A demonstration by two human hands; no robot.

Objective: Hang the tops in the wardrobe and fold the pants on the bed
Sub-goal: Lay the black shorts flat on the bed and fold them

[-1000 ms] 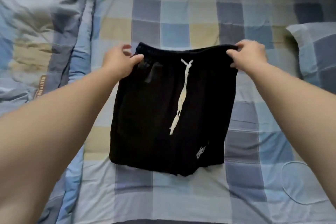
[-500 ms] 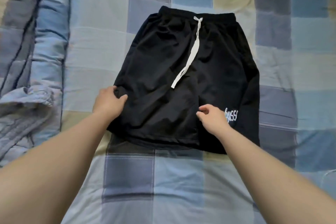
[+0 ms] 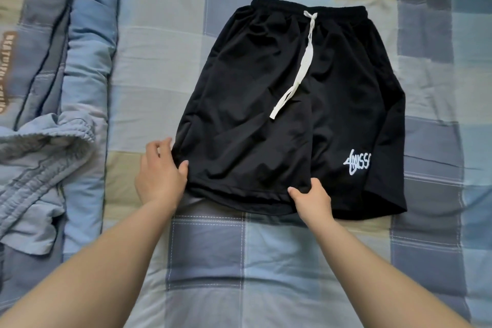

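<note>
Black shorts (image 3: 266, 114) with a white drawstring (image 3: 300, 72) and a white logo on the right leg lie flat on the checked bed sheet (image 3: 207, 261), waistband away from me. My left hand (image 3: 159, 173) pinches the hem corner of the left leg at its outer side. My right hand (image 3: 310, 200) pinches the same leg's hem near the crotch. Both arms reach in from the bottom of the head view.
A rolled blue checked quilt (image 3: 80, 61) runs along the left side. A crumpled light blue garment (image 3: 40, 168) with an elastic waistband lies on it at the left.
One second ago both hands held the waistband up. The shorts were laid flat, and my hands have taken hold of the left leg's hem; my right hand slid down to the hem edge.
</note>
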